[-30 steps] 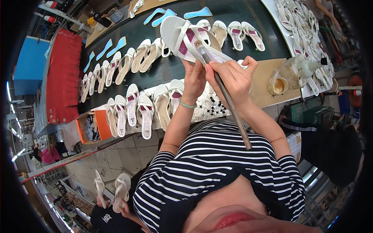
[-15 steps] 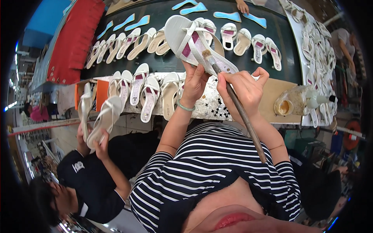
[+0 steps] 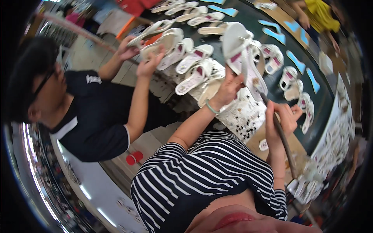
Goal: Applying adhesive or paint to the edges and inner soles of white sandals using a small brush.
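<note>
My left hand [image 3: 228, 92], with a pale green bangle on the wrist, grips a white thong sandal [image 3: 253, 73] raised above the bench. Its pale insole faces up, and purple patches show beneath the straps. In my right hand [image 3: 283, 118] is a long-handled brush [image 3: 286, 149], its handle slanting down toward my sleeve. The bristle end meets the insole, where a small brownish patch shows. More white sandals [image 3: 194, 77] stand on the speckled white bench top [image 3: 241, 116] left of my left hand.
At the left a person in a dark shirt [image 3: 105, 112] handles white sandals [image 3: 163, 42]. Beyond my hands runs a dark green belt [image 3: 322, 112] bearing sandals and blue sole-shaped pieces [image 3: 274, 35]. Piled sandals [image 3: 334, 139] lie at the right. Someone in yellow [image 3: 322, 15] is far right.
The view has swung left, so the bench now runs diagonally and the neighbouring person appears larger. Both hands keep hold of the sandal and brush, and the bristles stay at the insole.
</note>
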Tool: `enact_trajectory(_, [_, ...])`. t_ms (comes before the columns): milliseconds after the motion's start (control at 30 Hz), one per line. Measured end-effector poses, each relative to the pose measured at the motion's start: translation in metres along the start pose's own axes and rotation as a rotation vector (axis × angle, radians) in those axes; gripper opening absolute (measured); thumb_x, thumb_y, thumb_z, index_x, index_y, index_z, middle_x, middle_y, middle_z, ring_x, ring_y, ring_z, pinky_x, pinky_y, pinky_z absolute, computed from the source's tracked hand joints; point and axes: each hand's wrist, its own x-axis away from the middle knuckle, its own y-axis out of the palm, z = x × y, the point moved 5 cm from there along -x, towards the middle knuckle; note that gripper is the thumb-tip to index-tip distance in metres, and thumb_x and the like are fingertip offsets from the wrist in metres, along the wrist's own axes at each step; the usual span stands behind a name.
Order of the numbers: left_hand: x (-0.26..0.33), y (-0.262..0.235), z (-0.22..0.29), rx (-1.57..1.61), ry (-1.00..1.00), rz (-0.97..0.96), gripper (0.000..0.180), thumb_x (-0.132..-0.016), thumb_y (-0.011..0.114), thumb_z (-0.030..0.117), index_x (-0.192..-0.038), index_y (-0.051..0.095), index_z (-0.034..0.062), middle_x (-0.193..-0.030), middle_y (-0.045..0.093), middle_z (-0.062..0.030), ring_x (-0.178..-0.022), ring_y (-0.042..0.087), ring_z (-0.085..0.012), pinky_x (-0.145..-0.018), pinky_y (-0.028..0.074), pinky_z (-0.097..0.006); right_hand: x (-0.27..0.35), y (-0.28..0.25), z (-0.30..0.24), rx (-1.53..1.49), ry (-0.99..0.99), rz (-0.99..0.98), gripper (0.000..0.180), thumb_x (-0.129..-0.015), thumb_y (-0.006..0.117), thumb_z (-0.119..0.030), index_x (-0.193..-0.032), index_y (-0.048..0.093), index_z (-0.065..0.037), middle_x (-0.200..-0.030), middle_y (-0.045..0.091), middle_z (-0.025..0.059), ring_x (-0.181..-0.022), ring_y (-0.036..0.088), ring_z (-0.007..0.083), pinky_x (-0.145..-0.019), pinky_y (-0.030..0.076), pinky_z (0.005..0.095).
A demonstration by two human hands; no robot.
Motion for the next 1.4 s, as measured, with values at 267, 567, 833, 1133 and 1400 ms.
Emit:
enact_trajectory(267, [0.002,-0.027,0.034,-0.092,0.046,0.07,0.057,-0.099,0.045,0.037,-0.145,0.014,0.0214,-0.125,0.047,-0.0051,-0.102,0.057,-0.0135,-0.085,0.053,-0.034,-0.025,0.003,0.01,-0.239,-0.005,-0.245,0.005,-0.076,0.068,0.002,-0.075,0.064,-0.001,-0.065,0.058,0.0058,-0.059,0.048,0.017,-0.072,0.031,0.031])
enact_trajectory(567, [-0.002,-0.045,0.024,0.314,-0.075,0.119,0.048,-0.1,0.036,0.045,-0.141,0.031,0.0207,-0.118,0.053,-0.0005,-0.104,0.054,-0.0116,-0.09,0.047,-0.034,-0.03,-0.043,0.066,-0.773,0.014,0.168,0.025,-0.092,0.048,-0.013,-0.096,0.061,0.008,-0.095,0.063,0.0215,-0.092,0.056,0.0314,-0.09,0.042,0.0438])
enact_trajectory(833, [0.024,-0.055,0.033,0.237,-0.153,0.211,0.063,-0.1,0.026,0.053,-0.135,0.043,0.0037,-0.109,0.063,-0.0079,-0.091,0.064,-0.0144,-0.079,0.053,-0.028,-0.039,-0.063,0.115,-0.986,0.395,0.471,0.034,-0.1,0.033,-0.021,-0.091,0.058,0.002,-0.107,0.056,0.018,-0.089,0.054,0.0232,-0.09,0.042,0.0358])
enact_trajectory(1133, [0.064,-0.083,0.061,-0.087,-0.071,0.259,0.06,-0.103,0.021,0.044,-0.144,0.029,0.0007,-0.134,0.048,-0.0132,-0.118,0.052,-0.0184,-0.098,0.045,-0.031,-0.047,0.065,0.113,-0.919,0.659,-0.395,0.019,-0.097,0.053,-0.018,-0.098,0.061,-0.001,-0.061,0.044,-0.0044,-0.043,0.03,0.0021,-0.039,0.018,0.0189])
enact_trajectory(1400, [0.106,-0.113,0.095,-0.226,-0.053,0.273,0.056,-0.104,0.023,0.036,-0.146,0.022,-0.001,-0.142,0.039,-0.0137,-0.13,0.039,-0.0201,-0.108,0.031,-0.031,-0.087,0.176,0.073,-1.062,0.83,-0.863,0.019,-0.091,0.057,-0.016,-0.098,0.059,0.002,-0.06,0.041,-0.0029,-0.041,0.029,0.0032,-0.036,0.018,0.0202])
